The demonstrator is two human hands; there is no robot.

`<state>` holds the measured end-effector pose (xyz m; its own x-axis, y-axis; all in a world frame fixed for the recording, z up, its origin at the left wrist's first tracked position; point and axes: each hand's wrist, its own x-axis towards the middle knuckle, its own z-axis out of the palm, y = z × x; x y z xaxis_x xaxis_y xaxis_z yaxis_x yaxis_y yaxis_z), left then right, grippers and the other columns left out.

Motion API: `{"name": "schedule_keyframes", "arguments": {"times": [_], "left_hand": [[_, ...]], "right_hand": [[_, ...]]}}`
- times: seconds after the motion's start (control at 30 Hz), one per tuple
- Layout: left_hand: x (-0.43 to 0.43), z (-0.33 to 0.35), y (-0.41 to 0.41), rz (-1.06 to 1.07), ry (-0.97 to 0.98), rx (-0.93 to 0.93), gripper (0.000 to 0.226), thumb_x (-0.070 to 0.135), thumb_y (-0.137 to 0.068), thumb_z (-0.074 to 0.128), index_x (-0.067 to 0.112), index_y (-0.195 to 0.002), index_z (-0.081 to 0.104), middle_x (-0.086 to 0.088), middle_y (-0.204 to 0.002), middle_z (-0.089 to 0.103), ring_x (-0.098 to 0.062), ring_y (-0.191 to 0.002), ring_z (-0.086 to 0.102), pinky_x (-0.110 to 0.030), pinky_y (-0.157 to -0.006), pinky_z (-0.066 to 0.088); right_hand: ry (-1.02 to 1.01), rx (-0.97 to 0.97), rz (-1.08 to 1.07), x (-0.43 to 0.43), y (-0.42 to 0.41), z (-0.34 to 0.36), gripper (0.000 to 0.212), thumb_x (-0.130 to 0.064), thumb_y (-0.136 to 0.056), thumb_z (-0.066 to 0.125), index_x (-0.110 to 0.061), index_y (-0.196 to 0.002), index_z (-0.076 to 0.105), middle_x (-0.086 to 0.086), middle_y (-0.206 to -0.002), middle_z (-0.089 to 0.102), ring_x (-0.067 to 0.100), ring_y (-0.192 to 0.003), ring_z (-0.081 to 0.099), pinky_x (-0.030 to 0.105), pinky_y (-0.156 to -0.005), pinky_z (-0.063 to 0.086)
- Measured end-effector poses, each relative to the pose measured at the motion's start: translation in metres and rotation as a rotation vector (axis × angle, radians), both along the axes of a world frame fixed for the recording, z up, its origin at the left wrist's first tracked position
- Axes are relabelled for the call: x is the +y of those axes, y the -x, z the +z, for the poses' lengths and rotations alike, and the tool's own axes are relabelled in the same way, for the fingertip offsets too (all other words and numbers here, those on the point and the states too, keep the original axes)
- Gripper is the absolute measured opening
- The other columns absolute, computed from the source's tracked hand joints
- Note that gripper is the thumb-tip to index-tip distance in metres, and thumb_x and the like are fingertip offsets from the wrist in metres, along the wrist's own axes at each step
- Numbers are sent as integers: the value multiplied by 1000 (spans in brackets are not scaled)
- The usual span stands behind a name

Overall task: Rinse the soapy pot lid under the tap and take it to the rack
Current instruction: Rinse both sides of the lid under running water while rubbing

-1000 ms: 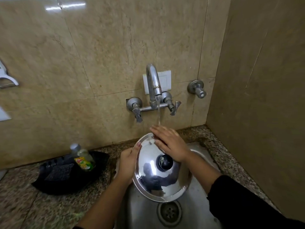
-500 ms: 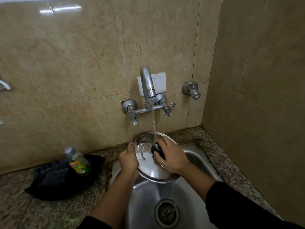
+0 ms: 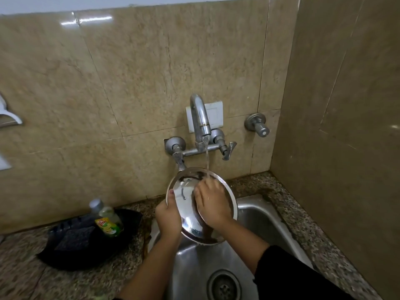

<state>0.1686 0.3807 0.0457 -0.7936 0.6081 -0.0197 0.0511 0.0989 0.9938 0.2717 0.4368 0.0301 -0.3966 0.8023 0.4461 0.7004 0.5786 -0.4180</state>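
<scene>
A shiny steel pot lid (image 3: 186, 202) is held tilted over the sink (image 3: 255, 215), its top face toward me. My left hand (image 3: 168, 217) grips its left rim, thumb on the face. My right hand (image 3: 213, 204) lies flat on the lid's middle and covers the black knob. A thin stream of water runs from the wall tap (image 3: 200, 118) onto the lid's upper edge by my right fingertips. No rack is in view.
A black tray (image 3: 65, 254) with a dark scrub pad and a dish-soap bottle (image 3: 107, 219) sits on the granite counter to the left. The sink drain (image 3: 224, 285) lies below. A tiled side wall closes the right. A separate valve (image 3: 257, 124) sticks out right of the tap.
The lid has been raised and tilted more upright under the stream. My right hand left the knob and slid flat across the lid's face; my left hand kept hold of the rim.
</scene>
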Motion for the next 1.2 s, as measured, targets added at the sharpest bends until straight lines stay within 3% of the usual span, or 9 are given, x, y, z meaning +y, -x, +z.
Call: {"name": "schedule_keyframes", "arguments": {"times": [0.1,0.2,0.3,0.47,0.67,0.87,0.97,1.1,1.2], "left_hand": [[-3,-3,15,-21,3,-89,40,33,-95,52,9,-64,61,-6,-59,59,-21,-56,56,-27,-53,42],[-4,-11,15,-71,47,-82,43,34,-94,53,7,-62,59,-6,-54,55,-24,-54,52,-29,-53,41],[-4,-14,8,-119,35,-138,39,34,-95,51,6,-70,63,-9,-64,61,-22,-59,56,-29,-57,44],[-1,-14,13,-187,-3,-139,41,33,-94,53,1,-71,65,-12,-66,64,-21,-60,58,-28,-59,46],[-5,-20,5,-325,58,-26,48,33,-95,49,-5,-70,64,-11,-55,59,-13,-46,55,-16,-44,42],[5,-19,-6,-336,-8,-13,44,31,-97,48,4,-69,69,-14,-62,67,-13,-51,61,-20,-52,47],[1,-23,0,-339,0,-54,40,30,-97,48,10,-70,70,-1,-61,70,-8,-54,66,-18,-54,50],[-6,-22,-2,-391,33,-16,46,32,-96,48,8,-60,62,2,-45,59,-8,-42,55,-21,-49,45],[-9,-18,-8,-366,-11,3,46,27,-97,45,10,-57,61,4,-39,56,-4,-38,53,-13,-41,41]], "right_hand": [[-90,-36,382,0,-31,-15,39,-33,-98,41,-25,-136,46,-1,-145,45,13,-138,32,36,-119,22],[103,-27,275,16,-46,-24,64,-59,-96,30,-31,-152,18,-5,-159,25,9,-145,18,36,-121,16],[192,128,164,25,-36,-20,82,-74,-88,8,-25,-150,29,-4,-158,27,11,-148,17,41,-120,20],[113,159,367,7,-55,-17,46,-39,-100,34,-27,-143,44,-12,-152,38,3,-144,24,27,-119,17],[281,27,210,20,-63,-15,77,-71,-88,0,-30,-152,9,-17,-158,0,0,-146,-8,41,-122,5],[-66,-298,252,-22,-23,1,59,-41,-99,33,-17,-152,23,-1,-160,19,9,-147,17,26,-118,-3],[-134,-364,203,-35,-32,-18,56,-44,-95,33,-22,-146,40,-4,-150,44,13,-138,41,35,-118,18],[156,-160,-62,-7,-46,2,56,-42,-101,27,-20,-152,23,-1,-159,25,15,-146,23,32,-119,13],[77,-206,99,-7,-38,15,57,-37,-101,33,-18,-153,19,0,-162,17,16,-149,16,32,-121,11]]}}
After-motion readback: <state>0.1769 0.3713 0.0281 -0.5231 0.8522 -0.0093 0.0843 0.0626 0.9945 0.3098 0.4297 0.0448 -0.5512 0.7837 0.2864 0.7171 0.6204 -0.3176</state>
